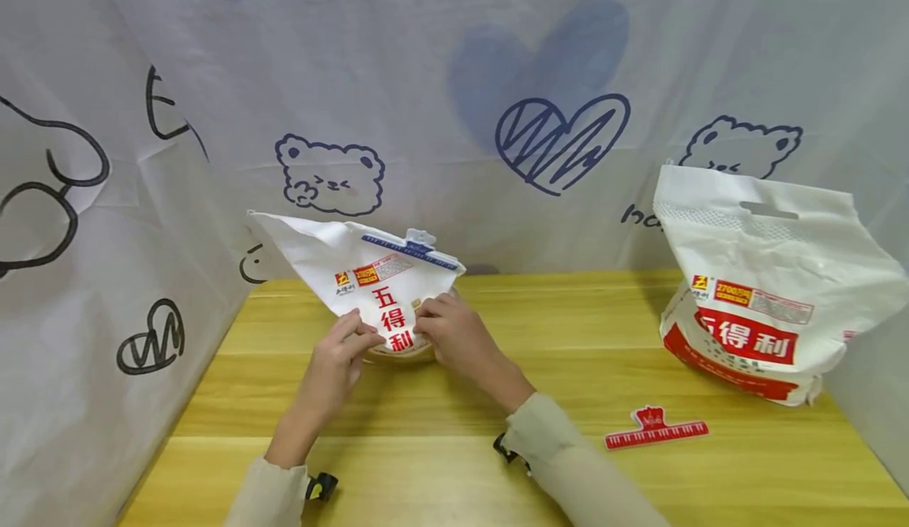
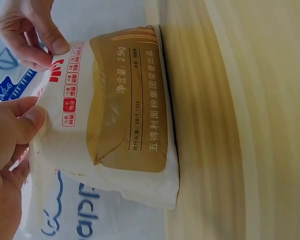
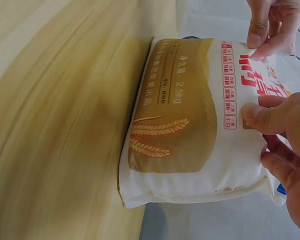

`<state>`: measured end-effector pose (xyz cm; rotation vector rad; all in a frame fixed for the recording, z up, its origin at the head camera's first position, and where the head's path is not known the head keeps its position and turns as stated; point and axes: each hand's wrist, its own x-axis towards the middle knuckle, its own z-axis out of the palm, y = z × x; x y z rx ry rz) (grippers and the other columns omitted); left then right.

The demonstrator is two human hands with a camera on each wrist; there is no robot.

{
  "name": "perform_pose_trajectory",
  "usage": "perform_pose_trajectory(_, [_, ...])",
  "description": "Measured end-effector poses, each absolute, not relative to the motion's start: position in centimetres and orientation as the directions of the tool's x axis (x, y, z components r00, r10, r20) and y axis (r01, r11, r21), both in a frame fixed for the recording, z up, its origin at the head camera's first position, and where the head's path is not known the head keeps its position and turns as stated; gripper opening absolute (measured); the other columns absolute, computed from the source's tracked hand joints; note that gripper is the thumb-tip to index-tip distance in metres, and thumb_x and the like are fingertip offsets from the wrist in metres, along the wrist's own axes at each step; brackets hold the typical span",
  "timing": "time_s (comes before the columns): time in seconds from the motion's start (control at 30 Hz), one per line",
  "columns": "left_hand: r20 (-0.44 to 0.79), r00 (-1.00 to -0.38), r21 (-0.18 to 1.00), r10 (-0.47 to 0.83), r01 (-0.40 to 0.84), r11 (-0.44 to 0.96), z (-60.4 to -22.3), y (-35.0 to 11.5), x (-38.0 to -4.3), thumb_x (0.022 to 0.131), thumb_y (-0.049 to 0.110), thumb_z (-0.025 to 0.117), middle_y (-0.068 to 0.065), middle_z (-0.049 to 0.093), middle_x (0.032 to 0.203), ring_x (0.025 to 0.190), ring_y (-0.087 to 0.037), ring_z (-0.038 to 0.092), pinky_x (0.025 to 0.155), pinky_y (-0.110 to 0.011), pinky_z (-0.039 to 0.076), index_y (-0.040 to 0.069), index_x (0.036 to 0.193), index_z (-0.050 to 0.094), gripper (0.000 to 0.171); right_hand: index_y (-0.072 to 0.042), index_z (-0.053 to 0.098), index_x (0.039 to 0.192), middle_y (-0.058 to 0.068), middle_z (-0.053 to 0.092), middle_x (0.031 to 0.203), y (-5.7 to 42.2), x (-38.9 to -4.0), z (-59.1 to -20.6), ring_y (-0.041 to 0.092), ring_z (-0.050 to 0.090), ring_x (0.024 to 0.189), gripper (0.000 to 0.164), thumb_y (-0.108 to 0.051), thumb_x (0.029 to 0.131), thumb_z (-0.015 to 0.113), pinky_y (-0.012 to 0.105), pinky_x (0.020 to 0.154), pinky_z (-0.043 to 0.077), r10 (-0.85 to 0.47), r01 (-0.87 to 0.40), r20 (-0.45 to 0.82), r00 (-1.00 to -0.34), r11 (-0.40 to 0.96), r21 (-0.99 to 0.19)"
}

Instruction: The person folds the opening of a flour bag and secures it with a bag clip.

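A white flour bag [image 1: 376, 286] with red lettering stands on the wooden table, its top folded over to a point at the left. A blue clip [image 1: 412, 248] with a ruler-like bar sits along the bag's upper right edge. My left hand [image 1: 339, 357] pinches the front of the bag on its left side, thumb on the printed face [image 2: 70, 145]. On the right side, my right hand [image 1: 461, 339] pinches the same front panel. The lower front [image 3: 175, 100], brown and marked 2.5kg, faces me in both wrist views.
A second, larger white flour bag [image 1: 756, 314] with a cut-out handle stands at the right. Before it lies a red clip [image 1: 656, 430] with a piano-key bar. A white cloth [image 1: 426, 101] with drawn bears and hearts hangs behind the table [image 1: 440, 456].
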<state>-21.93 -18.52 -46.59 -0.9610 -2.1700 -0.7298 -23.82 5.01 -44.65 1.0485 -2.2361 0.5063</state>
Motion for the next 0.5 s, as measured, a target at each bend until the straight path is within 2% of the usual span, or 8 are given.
perform_pose_trajectory(0.1, [0.742,-0.539,0.238,0.399,0.768,0.595,-46.5,-19.6,-22.2,0.074,-0.027,0.074,-0.006,0.063,0.096,0.101,-0.026,0.064,0.097,-0.025,0.051,0.0,0.088,0.077,0.031,-0.013,0.079,0.086,0.0,0.071,0.1,3.6,-24.3,-44.6,0.018,0.063,0.095,0.012,-0.001,0.088,0.077,0.03,0.088,0.053,-0.568,-0.778,0.644,-0.512,0.624,-0.067])
perform_pose_trajectory(0.3, [0.754,-0.559,0.262,0.346,0.738,0.622,-46.6,-21.9,-22.7,0.074,-0.026,0.075,-0.006,0.063,0.094,0.092,-0.023,0.064,0.087,-0.01,0.047,0.0,0.086,0.077,0.029,-0.016,0.08,0.092,-0.004,0.071,0.104,0.7,-24.8,-44.1,0.015,0.062,0.097,0.01,-0.008,0.093,0.074,0.025,0.089,0.05,-0.595,-0.736,0.555,-0.581,0.675,-0.047])
perform_pose_trajectory(0.5, [0.778,-0.55,0.26,0.302,0.721,0.642,-46.7,-23.6,-23.6,0.074,-0.029,0.073,-0.008,0.065,0.093,0.087,-0.023,0.066,0.083,-0.008,0.047,-0.001,0.084,0.077,0.03,-0.019,0.08,0.096,-0.006,0.07,0.106,-1.6,-25.4,-43.7,0.012,0.061,0.099,0.013,-0.007,0.093,0.074,0.021,0.091,0.049,-0.599,-0.695,0.512,-0.616,0.719,0.004])
